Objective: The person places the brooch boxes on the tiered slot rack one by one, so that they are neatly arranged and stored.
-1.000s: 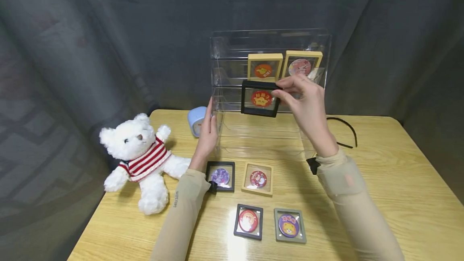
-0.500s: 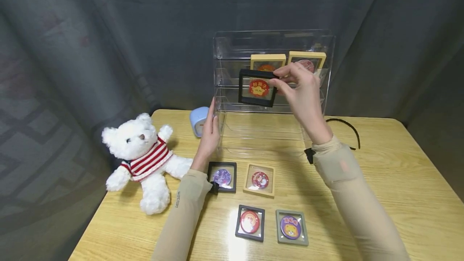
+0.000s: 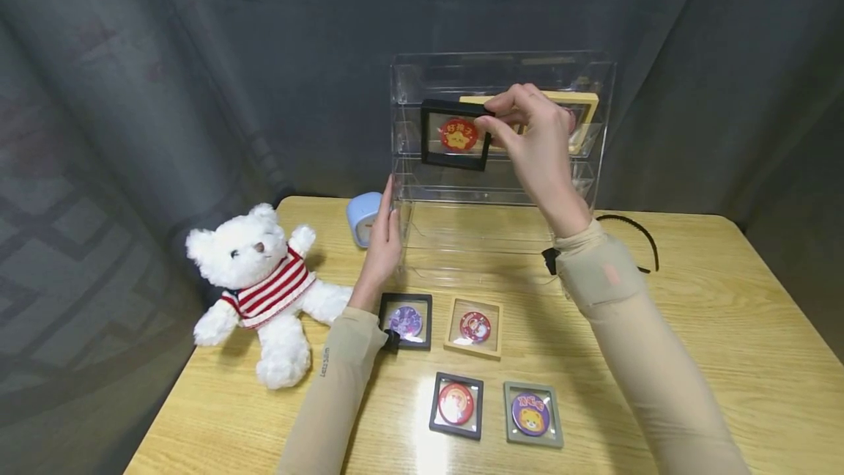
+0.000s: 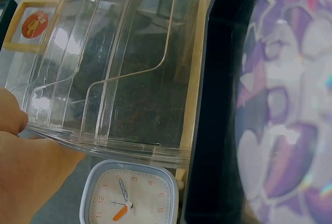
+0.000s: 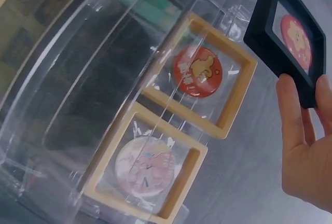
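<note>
Between thumb and fingers, my right hand [image 3: 537, 145] pinches the right edge of a black display frame [image 3: 455, 164] holding a red badge with a yellow star. That frame is in front of the upper tiers of a clear acrylic rack [image 3: 475, 218], left of two yellow frames. In the right wrist view, a yellow frame with an orange-red badge [image 5: 197, 71] and a yellow frame with a pink badge [image 5: 145, 166] stand on the rack. With fingers straight, my left hand [image 3: 382, 248] rests against the rack's left side.
On the table lie a black frame with a purple badge [image 3: 405, 322], a wooden frame [image 3: 474, 327], a dark frame with a red badge [image 3: 456, 404] and a grey-green frame [image 3: 532, 414]. A white teddy bear [image 3: 264, 343], blue clock [image 3: 363, 215] and black headband [image 3: 642, 229] are nearby.
My right hand has raised the black frame and moved it slightly left, from the middle tiers up beside the yellow frames. The left hand stays at the rack's side.
</note>
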`<state>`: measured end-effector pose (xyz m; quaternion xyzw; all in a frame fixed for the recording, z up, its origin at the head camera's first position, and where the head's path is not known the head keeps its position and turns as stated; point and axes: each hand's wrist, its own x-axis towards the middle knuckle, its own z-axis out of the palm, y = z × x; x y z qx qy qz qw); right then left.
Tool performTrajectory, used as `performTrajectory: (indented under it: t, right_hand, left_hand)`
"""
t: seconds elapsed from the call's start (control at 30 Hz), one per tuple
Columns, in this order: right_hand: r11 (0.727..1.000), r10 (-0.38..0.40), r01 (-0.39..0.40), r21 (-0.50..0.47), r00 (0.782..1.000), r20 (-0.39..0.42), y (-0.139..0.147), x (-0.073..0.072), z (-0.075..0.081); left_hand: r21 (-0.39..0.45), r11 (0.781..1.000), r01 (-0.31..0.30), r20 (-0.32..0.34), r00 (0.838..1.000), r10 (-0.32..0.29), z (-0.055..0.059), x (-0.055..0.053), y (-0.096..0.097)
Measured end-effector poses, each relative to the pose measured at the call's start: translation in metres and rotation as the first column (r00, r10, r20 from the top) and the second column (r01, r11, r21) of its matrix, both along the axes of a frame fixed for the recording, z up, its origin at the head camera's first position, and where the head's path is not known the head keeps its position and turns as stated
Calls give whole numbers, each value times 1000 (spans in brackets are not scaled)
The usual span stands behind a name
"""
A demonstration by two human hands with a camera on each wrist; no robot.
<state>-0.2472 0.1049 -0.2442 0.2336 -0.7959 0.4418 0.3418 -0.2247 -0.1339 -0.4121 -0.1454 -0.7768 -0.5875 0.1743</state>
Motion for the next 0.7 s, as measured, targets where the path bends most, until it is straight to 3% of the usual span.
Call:
performTrajectory:
  t: [0.47, 0.7]
  right_hand:
    - [1000, 13, -15, -24, 997, -78, -19, -17, 10]
    - [1000, -8, 7, -15, 997, -76, -23, -22, 16]
  left_hand:
    - [-13, 1000, 0, -17, 1000, 0, 1, 0, 2]
    - [-6, 1000, -2, -8, 1000, 2, 2, 1, 4]
